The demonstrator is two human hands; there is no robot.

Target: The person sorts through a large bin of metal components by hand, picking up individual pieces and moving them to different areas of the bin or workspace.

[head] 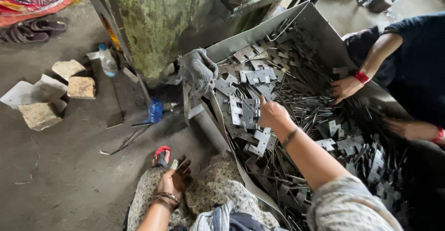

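Observation:
My right hand (272, 113) reaches into a big sheet-metal tray (320, 24) heaped with flat hinge plates (244, 112) and thin metal pins (306, 102). Its fingers curl down onto the plates, and I cannot see whether they grip one. A thin bangle sits on that wrist. My left hand (175, 179), with bangles at the wrist, rests on my knee over patterned cloth, fingers loosely apart and holding nothing.
Another person at the right has one hand (344, 88) and a second hand (408, 129) in the same pile, both with red wristbands. A grey rag (199, 71) hangs on the tray's corner. A green machine column (153, 22), two plastic bottles (155, 110), stone blocks (81, 87) and my sandalled foot (162, 155) are at the left.

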